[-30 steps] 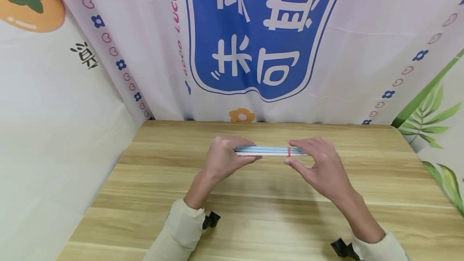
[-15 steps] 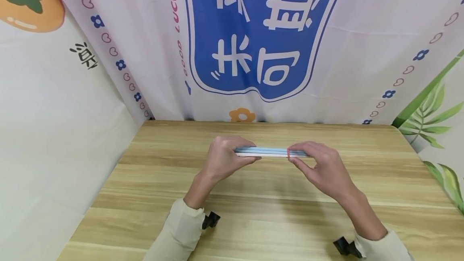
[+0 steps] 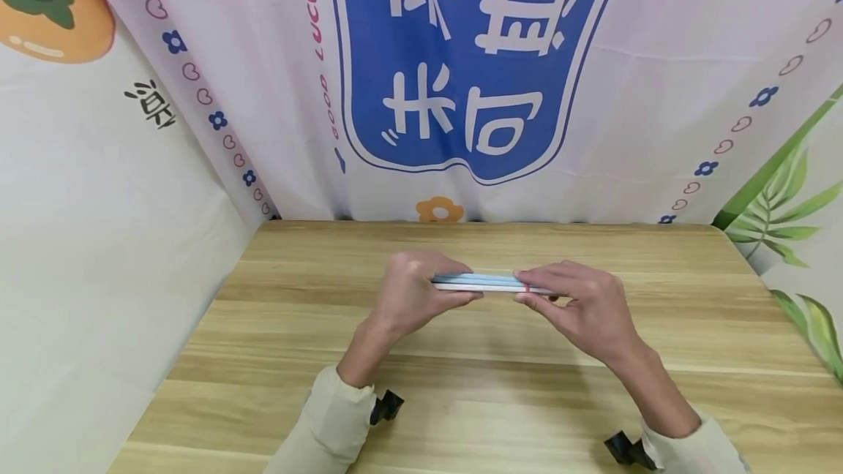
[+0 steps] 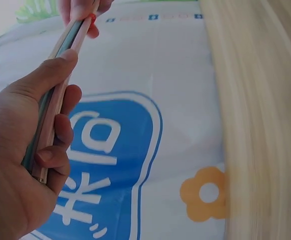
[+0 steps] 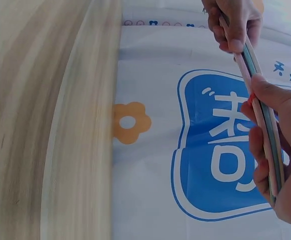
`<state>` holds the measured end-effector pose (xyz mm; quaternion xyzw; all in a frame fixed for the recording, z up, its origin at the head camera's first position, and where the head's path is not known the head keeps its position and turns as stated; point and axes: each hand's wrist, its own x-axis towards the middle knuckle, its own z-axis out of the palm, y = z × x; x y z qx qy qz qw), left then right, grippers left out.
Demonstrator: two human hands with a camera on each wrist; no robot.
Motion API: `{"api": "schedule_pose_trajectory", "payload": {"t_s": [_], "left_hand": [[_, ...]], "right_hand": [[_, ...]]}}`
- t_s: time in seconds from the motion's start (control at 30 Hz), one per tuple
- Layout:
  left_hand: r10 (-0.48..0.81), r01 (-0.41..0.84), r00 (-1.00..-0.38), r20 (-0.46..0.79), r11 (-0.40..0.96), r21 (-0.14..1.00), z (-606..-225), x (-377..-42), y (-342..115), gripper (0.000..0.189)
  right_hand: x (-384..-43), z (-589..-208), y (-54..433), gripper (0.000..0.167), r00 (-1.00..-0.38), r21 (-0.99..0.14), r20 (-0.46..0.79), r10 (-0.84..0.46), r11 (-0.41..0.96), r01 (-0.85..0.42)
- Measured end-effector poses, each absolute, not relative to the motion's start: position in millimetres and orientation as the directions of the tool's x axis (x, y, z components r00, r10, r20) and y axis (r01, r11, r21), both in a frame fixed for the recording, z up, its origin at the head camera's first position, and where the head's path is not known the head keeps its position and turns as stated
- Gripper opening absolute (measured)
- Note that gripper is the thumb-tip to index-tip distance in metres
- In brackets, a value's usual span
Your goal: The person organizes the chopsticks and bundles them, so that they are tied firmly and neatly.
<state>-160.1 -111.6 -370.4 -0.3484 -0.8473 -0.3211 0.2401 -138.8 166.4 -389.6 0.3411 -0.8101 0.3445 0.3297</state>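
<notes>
A bundle of chopsticks (image 3: 484, 282) in pale blue, white and pink is held level above the table between both hands. My left hand (image 3: 411, 287) grips its left end, the thumb along the near side and fingers curled round the far side. My right hand (image 3: 586, 306) pinches the right part. A red rubber band (image 5: 252, 97) circles the chopsticks there, partly covered by right fingers in the head view. In the left wrist view, the left fingers wrap the bundle (image 4: 49, 120) near its end. My palms hide parts of both ends.
Beneath the hands lies a wood-grain table (image 3: 316, 328). A white cloth with a blue printed sign (image 3: 454, 115) hangs along its back edge. White sheeting (image 3: 99, 240) stands at the left, leaf-printed cloth (image 3: 777, 218) at the right.
The right fingers, which were loose around the bundle, have closed onto it, and the fingertips now reach left past the red band. Bundle and left hand have shifted slightly down and right.
</notes>
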Motion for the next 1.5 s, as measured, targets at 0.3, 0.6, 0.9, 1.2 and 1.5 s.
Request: {"api": "schedule_pose_trajectory", "payload": {"t_s": [0.3, 0.6, 0.9, 1.2, 1.5], "left_hand": [[0.413, 0.741, -0.648, 0.640, 0.536, 0.405, -370.6, -161.1, -110.7, 0.026], [0.418, 0.734, -0.653, 0.631, 0.554, 0.393, -371.0, -160.3, -109.9, 0.024], [0.411, 0.743, -0.639, 0.650, 0.550, 0.382, -372.2, -158.8, -105.8, 0.027], [0.423, 0.755, -0.629, 0.652, 0.532, 0.384, -374.3, -157.7, -100.3, 0.025], [0.429, 0.760, -0.622, 0.656, 0.534, 0.371, -373.0, -158.3, -102.8, 0.025]], "right_hand": [[-133.6, -377.9, 168.9, 0.040, -0.597, -0.253, 0.720, -0.354, 0.668, -0.700], [-131.6, -378.4, 167.1, 0.034, -0.592, -0.249, 0.713, -0.376, 0.653, -0.715], [-132.4, -382.6, 163.4, 0.037, -0.527, -0.236, 0.779, -0.339, 0.620, -0.748], [-129.5, -382.7, 158.9, 0.040, -0.516, -0.168, 0.790, -0.331, 0.691, -0.702], [-128.6, -377.9, 163.7, 0.050, -0.558, -0.178, 0.734, -0.387, 0.684, -0.708]]}}
